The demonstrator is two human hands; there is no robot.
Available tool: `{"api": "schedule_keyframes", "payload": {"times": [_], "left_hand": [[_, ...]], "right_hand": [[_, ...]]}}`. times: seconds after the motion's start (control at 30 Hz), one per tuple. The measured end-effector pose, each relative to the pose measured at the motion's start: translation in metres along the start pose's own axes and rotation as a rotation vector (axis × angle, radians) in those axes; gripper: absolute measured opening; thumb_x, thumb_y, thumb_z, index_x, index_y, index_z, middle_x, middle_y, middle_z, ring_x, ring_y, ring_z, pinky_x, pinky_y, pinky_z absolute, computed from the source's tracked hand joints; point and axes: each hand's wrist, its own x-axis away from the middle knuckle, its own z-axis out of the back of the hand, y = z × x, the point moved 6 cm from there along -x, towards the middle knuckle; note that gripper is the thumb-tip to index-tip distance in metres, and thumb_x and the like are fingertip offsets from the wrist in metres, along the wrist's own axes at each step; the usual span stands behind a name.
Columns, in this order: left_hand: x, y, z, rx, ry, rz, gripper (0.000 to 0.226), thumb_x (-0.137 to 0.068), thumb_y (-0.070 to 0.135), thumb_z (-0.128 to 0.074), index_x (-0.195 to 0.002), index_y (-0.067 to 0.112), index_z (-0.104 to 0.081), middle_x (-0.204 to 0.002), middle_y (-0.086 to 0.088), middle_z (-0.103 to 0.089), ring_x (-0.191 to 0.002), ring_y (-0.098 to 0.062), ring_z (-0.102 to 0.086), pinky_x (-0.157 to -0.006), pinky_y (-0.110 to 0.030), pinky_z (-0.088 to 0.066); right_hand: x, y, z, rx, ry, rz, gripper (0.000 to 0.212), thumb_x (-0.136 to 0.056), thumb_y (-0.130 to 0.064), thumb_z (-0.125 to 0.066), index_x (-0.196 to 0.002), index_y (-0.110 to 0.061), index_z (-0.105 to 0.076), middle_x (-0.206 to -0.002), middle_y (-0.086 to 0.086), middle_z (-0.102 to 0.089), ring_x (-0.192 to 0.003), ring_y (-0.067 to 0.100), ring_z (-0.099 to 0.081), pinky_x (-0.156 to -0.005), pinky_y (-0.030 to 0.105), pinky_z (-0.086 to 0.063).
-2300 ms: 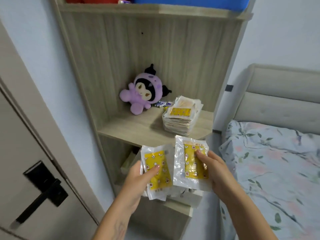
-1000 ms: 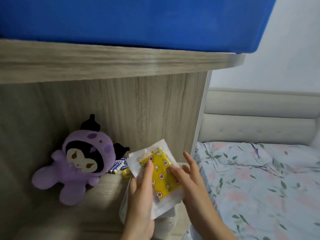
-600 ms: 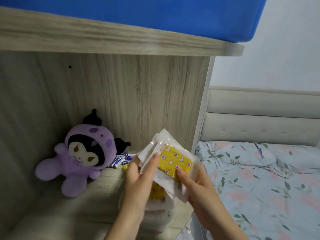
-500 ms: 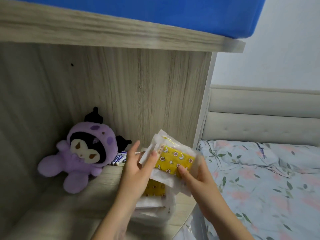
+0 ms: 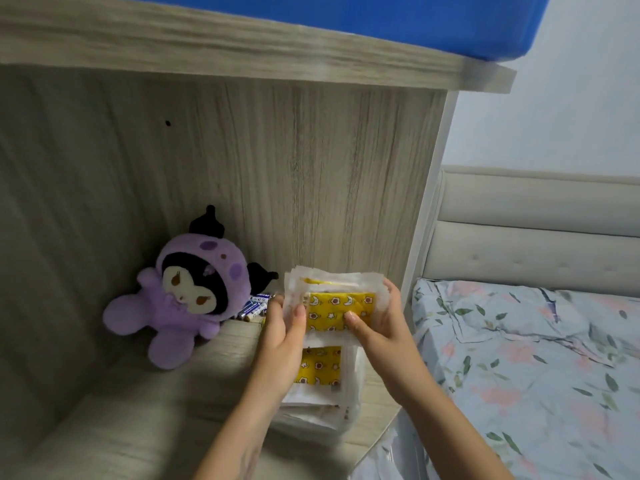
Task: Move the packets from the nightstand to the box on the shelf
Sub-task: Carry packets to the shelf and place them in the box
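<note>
I hold a small bundle of clear packets with yellow star-and-moon inserts, turned flat and level. My left hand grips its left edge, thumb on top. My right hand grips its right edge, thumb on the yellow face. Directly beneath, a tall stack of the same packets rests on the wooden nightstand shelf. A blue box stands on the upper shelf board, only its lower wall showing.
A purple plush doll leans in the back corner, with several small batteries beside it. The shelf's right side panel borders a bed with a floral sheet and padded headboard.
Both hands have brought their packets together into one bundle and turned it level above the stack. The view has tilted slightly down.
</note>
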Motion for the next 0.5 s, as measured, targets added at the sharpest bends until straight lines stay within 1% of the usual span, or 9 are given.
{"api": "schedule_keyframes", "payload": {"times": [0.07,0.17,0.2,0.23,0.3,0.33,0.37,0.43,0.5], "left_hand": [[0.002,0.002,-0.001,-0.010,-0.038,0.011,0.017,-0.101,0.034,-0.036,-0.114,0.044,-0.040,-0.114,0.028,-0.050,-0.106,0.013,-0.046,-0.089,-0.018,-0.038],[0.000,0.001,0.003,0.006,-0.047,0.047,0.010,-0.100,0.037,-0.037,-0.098,0.042,-0.045,-0.108,0.025,-0.056,-0.107,0.008,-0.051,-0.094,-0.027,-0.041],[-0.001,0.001,0.005,0.029,-0.044,0.055,0.008,-0.098,0.041,-0.039,-0.099,0.041,-0.047,-0.108,0.021,-0.060,-0.106,0.005,-0.055,-0.097,-0.031,-0.044],[-0.002,0.001,0.006,0.063,-0.045,0.067,0.014,-0.094,0.046,-0.042,-0.104,0.040,-0.051,-0.110,0.015,-0.065,-0.108,-0.002,-0.059,-0.099,-0.039,-0.047],[-0.002,0.001,0.008,0.141,-0.048,0.094,0.032,-0.090,0.047,-0.047,-0.116,0.032,-0.055,-0.116,0.006,-0.068,-0.108,-0.014,-0.065,-0.093,-0.052,-0.052],[-0.001,0.002,0.009,0.181,-0.047,0.096,0.034,-0.091,0.043,-0.047,-0.122,0.030,-0.054,-0.118,0.004,-0.068,-0.107,-0.016,-0.067,-0.088,-0.053,-0.055],[-0.001,0.002,0.010,0.220,-0.049,0.096,0.037,-0.091,0.039,-0.049,-0.126,0.027,-0.052,-0.120,0.002,-0.067,-0.106,-0.017,-0.068,-0.081,-0.050,-0.058],[0.001,0.005,0.009,0.306,-0.065,0.108,0.050,-0.086,0.037,-0.053,-0.134,0.024,-0.049,-0.125,0.000,-0.064,-0.110,-0.021,-0.066,-0.068,-0.042,-0.060],[0.003,0.007,0.008,0.402,-0.067,0.132,0.052,-0.084,0.035,-0.056,-0.133,0.020,-0.052,-0.125,-0.003,-0.066,-0.113,-0.026,-0.064,-0.063,-0.039,-0.059]], "right_hand": [[0.000,0.000,-0.001,0.013,-0.056,-0.011,0.042,-0.094,0.000,-0.056,-0.129,-0.020,-0.046,-0.123,0.008,-0.064,-0.116,0.021,-0.062,-0.098,0.039,-0.052],[0.000,-0.002,-0.002,-0.029,-0.110,-0.027,0.041,-0.094,0.001,-0.056,-0.127,-0.022,-0.049,-0.124,0.010,-0.064,-0.116,0.027,-0.062,-0.097,0.044,-0.053],[-0.001,-0.005,-0.003,-0.049,-0.113,-0.021,0.048,-0.093,0.002,-0.057,-0.129,-0.027,-0.047,-0.127,0.008,-0.061,-0.115,0.028,-0.063,-0.095,0.044,-0.054],[-0.002,-0.008,-0.002,-0.053,-0.104,0.000,0.058,-0.091,0.002,-0.060,-0.132,-0.035,-0.044,-0.134,0.003,-0.055,-0.115,0.029,-0.063,-0.094,0.044,-0.055],[-0.006,-0.016,0.001,-0.018,-0.111,0.051,0.074,-0.087,0.000,-0.066,-0.135,-0.050,-0.039,-0.144,-0.010,-0.042,-0.117,0.028,-0.061,-0.095,0.047,-0.054],[-0.008,-0.018,0.002,-0.016,-0.137,0.044,0.074,-0.087,0.000,-0.067,-0.134,-0.050,-0.040,-0.142,-0.007,-0.046,-0.115,0.028,-0.063,-0.093,0.046,-0.055],[-0.010,-0.019,0.002,-0.028,-0.168,0.016,0.069,-0.087,0.000,-0.066,-0.132,-0.047,-0.045,-0.135,0.000,-0.054,-0.110,0.028,-0.066,-0.090,0.044,-0.057],[-0.012,-0.021,0.003,-0.011,-0.181,-0.022,0.053,-0.087,0.001,-0.065,-0.125,-0.034,-0.053,-0.116,0.010,-0.065,-0.099,0.026,-0.070,-0.079,0.036,-0.059],[-0.013,-0.024,0.005,0.020,-0.147,-0.023,0.042,-0.086,-0.001,-0.067,-0.119,-0.024,-0.055,-0.106,0.009,-0.069,-0.092,0.023,-0.071,-0.072,0.032,-0.059]]}}
